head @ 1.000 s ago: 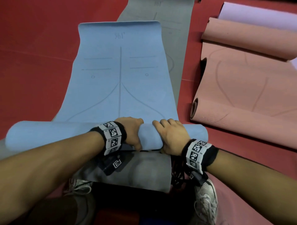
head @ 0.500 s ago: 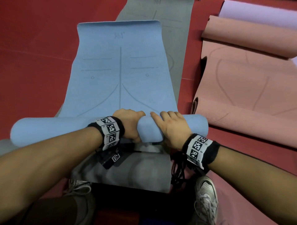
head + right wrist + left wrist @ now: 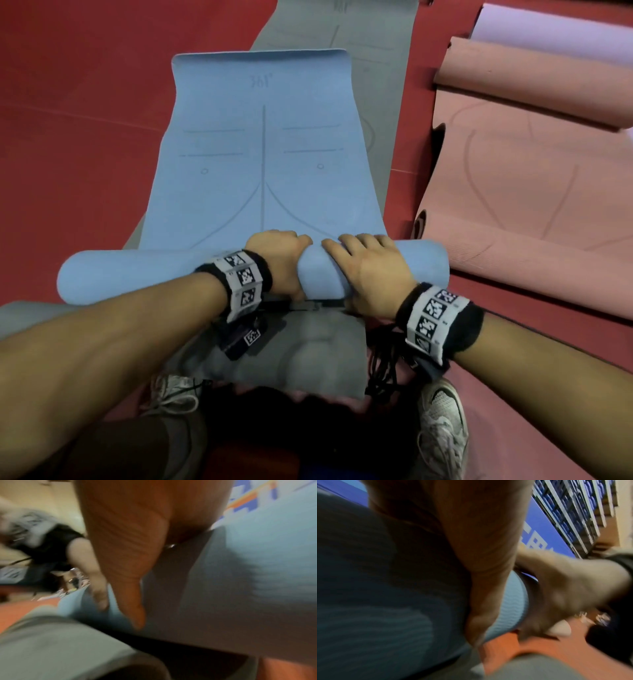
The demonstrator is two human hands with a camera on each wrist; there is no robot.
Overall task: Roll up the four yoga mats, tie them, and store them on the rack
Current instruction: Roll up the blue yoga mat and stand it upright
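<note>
A blue yoga mat (image 3: 263, 154) lies lengthwise on a grey mat (image 3: 308, 359). Its near end is wound into a thick roll (image 3: 137, 274) that lies crosswise. My left hand (image 3: 281, 253) grips the middle of the roll, with the fingers curled over its far side. Just to the right, my right hand (image 3: 366, 263) lies over the roll, fingers wrapped across the top and the thumb on the near side. In the blurred left wrist view my left hand (image 3: 479, 547) presses the blue roll (image 3: 510, 601). The right wrist view shows my thumb (image 3: 123, 547) against the roll (image 3: 257, 561).
A pink mat (image 3: 513, 188) lies to the right with both ends curled, and a lilac mat (image 3: 548, 31) lies beyond it. The floor (image 3: 68, 137) is red. My white shoes (image 3: 442, 428) stand at the near end of the grey mat. Black cords hang from my right wrist.
The blue roll has moved away from me along the mat and taken up more of the flat part. Both hands went forward with it and kept their hold.
</note>
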